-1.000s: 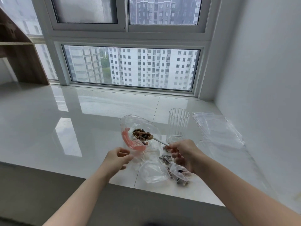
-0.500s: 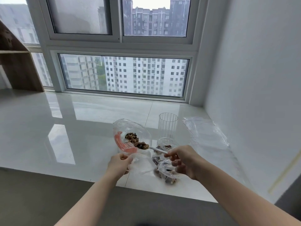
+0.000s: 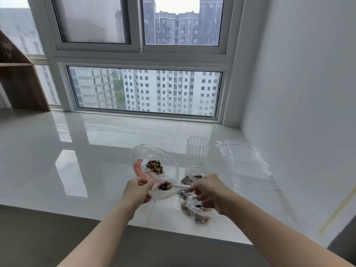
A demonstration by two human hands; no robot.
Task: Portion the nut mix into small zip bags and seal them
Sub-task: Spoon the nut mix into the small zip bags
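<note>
A large clear bag (image 3: 165, 157) with a red zip strip stands open on the white sill, a heap of nut mix (image 3: 154, 166) inside it. Just in front of it, my left hand (image 3: 137, 192) pinches the mouth of a small zip bag (image 3: 163, 195) and holds it open. My right hand (image 3: 207, 189) grips a white spoon (image 3: 182, 186) by its handle. The bowl of the spoon, loaded with nuts (image 3: 164, 186), sits inside the small bag's mouth. Small bags with nuts in them (image 3: 195, 213) lie under my right hand.
A ribbed clear glass (image 3: 197, 151) stands behind my right hand. A stack of empty zip bags (image 3: 244, 162) lies to the right by the white wall (image 3: 298, 112). The sill's front edge (image 3: 173, 231) is close below my wrists. A wooden shelf (image 3: 17, 78) is far left.
The loaded spoon has come out of the large bag and down into the small bag. My left hand has closed on that small bag's mouth. The view has tilted upward.
</note>
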